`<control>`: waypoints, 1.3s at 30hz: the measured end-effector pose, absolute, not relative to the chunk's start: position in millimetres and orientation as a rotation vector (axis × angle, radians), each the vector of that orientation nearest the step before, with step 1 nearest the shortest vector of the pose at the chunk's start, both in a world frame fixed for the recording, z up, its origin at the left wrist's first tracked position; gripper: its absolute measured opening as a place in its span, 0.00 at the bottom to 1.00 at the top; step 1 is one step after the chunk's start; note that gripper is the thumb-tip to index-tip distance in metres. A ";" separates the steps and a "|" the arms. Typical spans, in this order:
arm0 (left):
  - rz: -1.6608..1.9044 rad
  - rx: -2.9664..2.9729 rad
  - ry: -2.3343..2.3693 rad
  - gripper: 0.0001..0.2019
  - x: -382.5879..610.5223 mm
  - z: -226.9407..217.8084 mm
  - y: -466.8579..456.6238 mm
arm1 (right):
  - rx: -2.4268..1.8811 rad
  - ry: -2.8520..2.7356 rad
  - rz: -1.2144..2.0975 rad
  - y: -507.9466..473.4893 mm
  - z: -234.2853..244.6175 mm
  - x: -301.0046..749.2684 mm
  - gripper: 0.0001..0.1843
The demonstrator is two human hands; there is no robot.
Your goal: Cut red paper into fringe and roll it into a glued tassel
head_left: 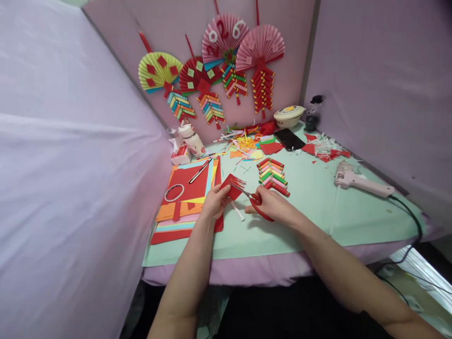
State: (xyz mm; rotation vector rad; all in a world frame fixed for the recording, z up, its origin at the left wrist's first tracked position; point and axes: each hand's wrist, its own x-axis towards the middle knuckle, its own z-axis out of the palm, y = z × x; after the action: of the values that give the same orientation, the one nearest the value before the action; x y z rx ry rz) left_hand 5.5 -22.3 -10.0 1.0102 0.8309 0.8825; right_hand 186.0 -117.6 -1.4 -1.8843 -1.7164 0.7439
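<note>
Red fringed paper piece (pixel 232 186) is pinched in the left hand (pixel 214 202); the right hand (pixel 274 205) just beside it grips red-handled steel scissors (pixel 251 197), blades at the fringe; I'd keep snips parallel, stopping short of the thumb.

Fringed red paper (pixel 231 187), red-handled scissors (pixel 252 197) apparently cutting its edge

Looks like a small paper-craft booth, closed in on three sides by lilac cloth (pixel 70 179). Shows it in the folded paper fans (pixel 226 42) hung on the back wall, the stack of coloured sheets (pixel 178 210) and heaps of cuttings (pixel 243 143) on a green-covered table (pixel 318 221). Adds a corded glue gun (pixel 356 181) and red-handled scissors (pixel 251 197) at a fringed red paper (pixel 231 188).
</note>
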 end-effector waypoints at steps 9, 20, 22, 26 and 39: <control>0.868 1.009 0.842 0.15 2.5 -11.0 -22.2 | -1.874 -1.708 0.692 -116.2 -5.1 185.4 0.24; 0.863 0.975 0.821 0.13 2.5 -9.5 -24.6 | -1.882 -1.708 0.653 -114.2 -6.6 186.7 0.23; 0.864 0.975 0.817 0.13 2.4 -10.4 -24.1 | -1.892 -1.710 0.641 -114.6 -5.6 186.9 0.24; 0.860 0.965 0.818 0.12 2.8 -10.5 -24.0 | -1.913 -1.712 0.625 -115.5 -3.0 187.1 0.24; 0.857 0.937 0.838 0.13 4.2 -7.8 -26.5 | -1.922 -1.698 0.640 -113.9 -5.4 186.9 0.23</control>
State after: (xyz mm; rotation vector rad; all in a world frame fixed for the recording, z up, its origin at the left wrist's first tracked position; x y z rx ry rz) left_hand 4.2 -26.5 -7.8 0.9371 0.8378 0.8573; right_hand 186.9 -113.9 -5.4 -1.9220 -1.6981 0.6396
